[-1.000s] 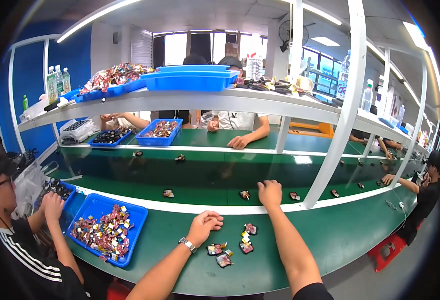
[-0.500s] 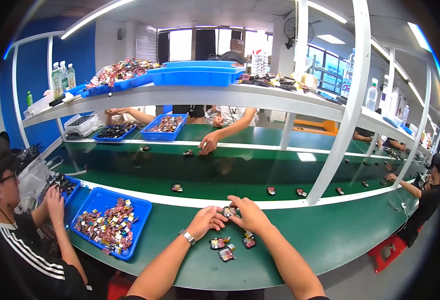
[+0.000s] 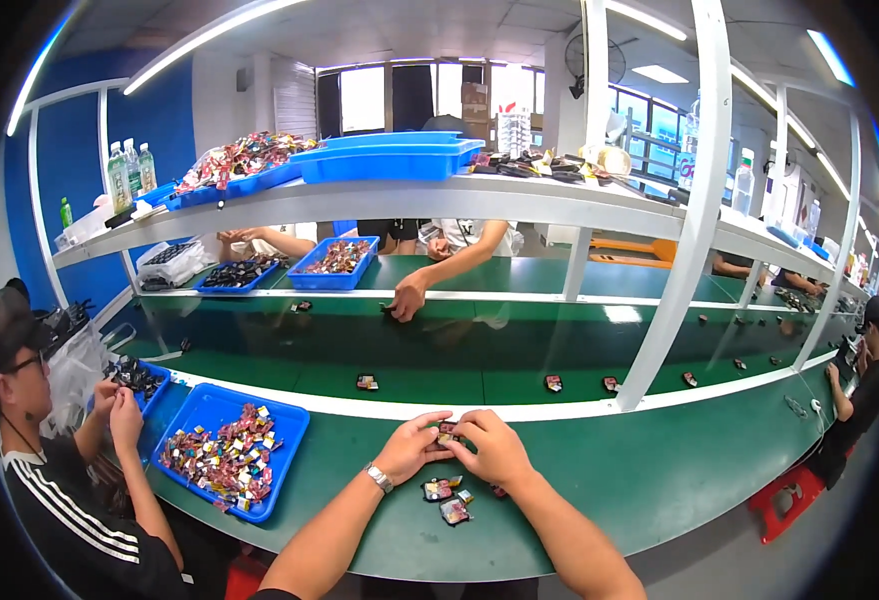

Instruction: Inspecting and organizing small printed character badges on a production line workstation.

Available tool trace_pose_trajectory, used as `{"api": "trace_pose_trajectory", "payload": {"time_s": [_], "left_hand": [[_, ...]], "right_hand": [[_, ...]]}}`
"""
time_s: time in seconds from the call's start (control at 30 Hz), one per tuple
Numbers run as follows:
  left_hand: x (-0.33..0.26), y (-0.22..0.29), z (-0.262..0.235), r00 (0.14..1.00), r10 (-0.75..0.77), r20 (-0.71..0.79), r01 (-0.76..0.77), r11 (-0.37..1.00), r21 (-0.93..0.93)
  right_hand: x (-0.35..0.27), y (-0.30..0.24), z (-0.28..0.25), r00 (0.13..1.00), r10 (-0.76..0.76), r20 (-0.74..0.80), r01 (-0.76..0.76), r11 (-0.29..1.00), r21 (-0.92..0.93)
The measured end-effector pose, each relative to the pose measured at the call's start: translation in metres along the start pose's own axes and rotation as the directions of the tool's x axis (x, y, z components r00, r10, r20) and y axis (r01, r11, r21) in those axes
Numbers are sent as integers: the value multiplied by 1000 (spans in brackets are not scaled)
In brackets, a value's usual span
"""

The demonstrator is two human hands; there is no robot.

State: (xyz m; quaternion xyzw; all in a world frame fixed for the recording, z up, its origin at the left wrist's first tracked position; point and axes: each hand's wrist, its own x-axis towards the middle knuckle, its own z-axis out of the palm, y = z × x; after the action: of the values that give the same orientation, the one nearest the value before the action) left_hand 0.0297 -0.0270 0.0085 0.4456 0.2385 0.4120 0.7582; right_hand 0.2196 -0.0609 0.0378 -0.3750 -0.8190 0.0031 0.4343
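A: How do the forearms lie?
B: Both rise from the lower edge and lean inward, the left one with a wristwatch [image 3: 380, 478] on it.

A: Anything between them?
B: Two loose parts [image 3: 455, 511] lie close together on the green table [image 3: 660, 480], just below centre. Another part [image 3: 500, 491] is mostly hidden behind the right forearm.

A: And the hands?
B: They meet just above those. The right hand [image 3: 495, 449] bends inward, knuckles up, its thumb and fingertips narrowed on a small part [image 3: 447, 431]. The left hand [image 3: 412, 447] curves around that part's left side, thumb below, fingers above; I cannot tell whether they press on it.

A: What's farther off?
B: A blue tray [image 3: 200, 408] heaped with bits, lower left, next to a co-worker's hands [image 3: 125, 420]. Then a white rail [image 3: 340, 407] across the middle, and beyond it the belt [image 3: 450, 378] carrying spaced parts. Past that, upper middle, another person's hand [image 3: 409, 298] reaches down to the belt.
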Motion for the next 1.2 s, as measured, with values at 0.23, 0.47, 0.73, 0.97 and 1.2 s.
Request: {"api": "trace_pose_trajectory", "payload": {"time_s": [0.23, 0.47, 0.73, 0.97, 1.2], "left_hand": [[-2, -4, 1, 1000, 28, -13, -27, 1000, 11], [2, -7, 0, 1000, 16, -26, -16, 1000, 2], [2, -5, 2, 997, 8, 80, -9, 1000, 20], [2, -5, 3, 996, 8, 91, -19, 993, 117], [1, -6, 3, 998, -42, 41, 36, 990, 133]], "right_hand": [[0, -1, 8, 994, 109, -6, -109, 993, -44], [-2, 9, 6, 998, 57, 23, -57, 998, -26], [-8, 19, 8, 984, 156, 89, -169, 972, 166], [-7, 15, 5, 982, 161, 98, -174, 974, 146], [-8, 18, 1, 975, 82, 209, -121, 976, 182]]}}
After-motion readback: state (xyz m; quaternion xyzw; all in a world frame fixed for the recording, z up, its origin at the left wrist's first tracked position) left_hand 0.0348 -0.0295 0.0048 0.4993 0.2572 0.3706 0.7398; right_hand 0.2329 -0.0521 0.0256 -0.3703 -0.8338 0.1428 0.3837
